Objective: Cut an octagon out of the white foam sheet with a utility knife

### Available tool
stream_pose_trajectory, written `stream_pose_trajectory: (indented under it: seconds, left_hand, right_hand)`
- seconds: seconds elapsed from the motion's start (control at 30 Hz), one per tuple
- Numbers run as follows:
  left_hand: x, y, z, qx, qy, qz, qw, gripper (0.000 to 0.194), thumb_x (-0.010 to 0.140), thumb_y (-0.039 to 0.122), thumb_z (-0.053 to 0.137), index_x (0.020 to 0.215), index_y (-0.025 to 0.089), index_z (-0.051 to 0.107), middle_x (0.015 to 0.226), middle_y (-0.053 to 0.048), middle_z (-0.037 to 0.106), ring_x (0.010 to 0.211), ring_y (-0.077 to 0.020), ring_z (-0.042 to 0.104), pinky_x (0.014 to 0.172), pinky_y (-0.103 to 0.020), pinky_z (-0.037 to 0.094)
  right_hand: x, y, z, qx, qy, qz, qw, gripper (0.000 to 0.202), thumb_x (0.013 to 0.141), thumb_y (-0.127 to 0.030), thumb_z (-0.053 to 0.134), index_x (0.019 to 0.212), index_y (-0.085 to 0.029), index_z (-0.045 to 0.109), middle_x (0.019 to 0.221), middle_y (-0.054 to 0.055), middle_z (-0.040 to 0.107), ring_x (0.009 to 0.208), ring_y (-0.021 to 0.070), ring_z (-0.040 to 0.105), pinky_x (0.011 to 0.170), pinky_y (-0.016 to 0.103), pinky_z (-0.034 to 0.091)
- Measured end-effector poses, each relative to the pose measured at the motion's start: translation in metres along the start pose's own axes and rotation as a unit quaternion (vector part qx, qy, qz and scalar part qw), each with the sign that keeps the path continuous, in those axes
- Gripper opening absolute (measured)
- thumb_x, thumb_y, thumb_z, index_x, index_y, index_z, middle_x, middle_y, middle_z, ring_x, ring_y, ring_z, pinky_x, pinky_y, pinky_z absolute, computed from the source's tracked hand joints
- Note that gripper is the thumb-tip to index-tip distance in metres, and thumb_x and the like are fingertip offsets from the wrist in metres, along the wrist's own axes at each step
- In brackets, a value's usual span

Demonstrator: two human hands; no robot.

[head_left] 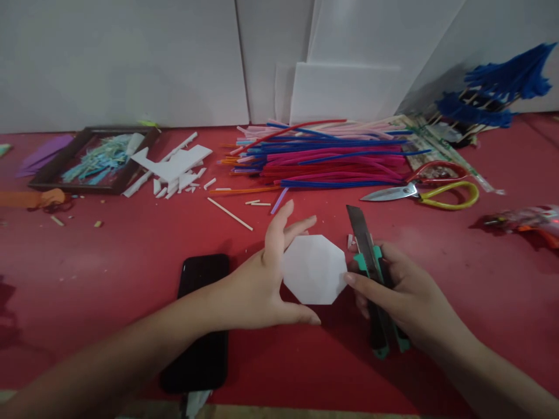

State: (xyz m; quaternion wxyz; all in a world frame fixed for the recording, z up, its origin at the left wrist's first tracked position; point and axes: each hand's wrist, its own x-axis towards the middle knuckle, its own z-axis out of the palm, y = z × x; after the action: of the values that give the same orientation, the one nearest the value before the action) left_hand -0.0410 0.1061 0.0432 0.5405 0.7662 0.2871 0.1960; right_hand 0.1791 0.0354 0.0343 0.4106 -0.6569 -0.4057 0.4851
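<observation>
A white octagonal piece of paper or board point(315, 269) is between my hands, over the red table. My left hand point(271, 273) is at its left edge, fingers stretched upward and thumb spread below, not closed on it. In my right hand point(399, 285) is a utility knife point(369, 250) with a green and black handle, its blade out and pointing up and away. The right thumb tip touches the octagon's right edge; other fingers of that hand are partly hidden behind the knife. Beneath my left forearm lies a black phone point(203, 314).
Pipe cleaners point(332, 154) lie at the back, with scissors point(419, 191) to their right. White offcuts point(174, 166) and a brown frame point(82, 188) of shreds sit left. A glue gun point(524, 220) is at right, below blue umbrella-like shapes point(502, 81). Thin sticks point(230, 213) are scattered about.
</observation>
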Motion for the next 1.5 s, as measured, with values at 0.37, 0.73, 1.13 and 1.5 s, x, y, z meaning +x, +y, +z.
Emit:
stream_pose_trajectory:
  seconds: [0.37, 0.73, 1.13, 1.5]
  left_hand:
    - [-0.007, -0.013, 0.015, 0.251, 0.077, 0.028, 0.965, 0.114, 0.06, 0.031, 0.099, 0.148, 0.021, 0.027, 0.147, -0.024, 0.05, 0.136, -0.0437, 0.051, 0.112, -0.062, 0.042]
    - [-0.009, 0.007, 0.021, 0.358, 0.047, -0.005, 0.933, 0.104, 0.067, 0.057, 0.091, 0.146, 0.013, 0.038, 0.146, -0.026, 0.054, 0.135, -0.0433, 0.052, 0.109, -0.06, 0.046]
    - [0.002, 0.007, 0.0, 0.281, -0.025, -0.02, 0.959, 0.07, 0.073, 0.036, 0.091, 0.132, 0.018, 0.058, 0.13, -0.014, 0.067, 0.123, -0.0355, 0.06, 0.102, -0.051, 0.05]
    - [0.002, 0.007, 0.003, 0.375, -0.065, 0.046, 0.924, 0.056, 0.076, 0.026, 0.089, 0.125, 0.013, 0.065, 0.134, -0.018, 0.067, 0.123, -0.0352, 0.063, 0.105, -0.048, 0.051]
  right_hand:
    - [0.008, 0.012, -0.021, -0.018, -0.055, 0.049, 0.997, 0.033, 0.083, -0.053, 0.065, 0.099, -0.025, 0.063, 0.051, -0.005, 0.061, 0.041, 0.017, 0.058, 0.035, 0.025, 0.042]
    - [-0.033, 0.037, -0.03, -0.318, -0.011, -0.234, 0.919, 0.036, 0.096, -0.034, 0.055, 0.131, -0.031, 0.064, 0.103, 0.011, 0.074, 0.081, 0.0251, 0.074, 0.055, 0.032, 0.06]
    - [-0.023, 0.016, -0.015, -0.248, -0.028, -0.238, 0.939, 0.035, 0.087, -0.03, 0.061, 0.12, -0.032, 0.074, 0.099, 0.007, 0.078, 0.073, 0.0226, 0.074, 0.058, 0.032, 0.062]
    - [-0.02, 0.009, -0.013, -0.237, -0.052, -0.229, 0.943, 0.033, 0.087, -0.027, 0.061, 0.116, -0.031, 0.077, 0.096, 0.007, 0.078, 0.079, 0.0236, 0.075, 0.069, 0.036, 0.065]
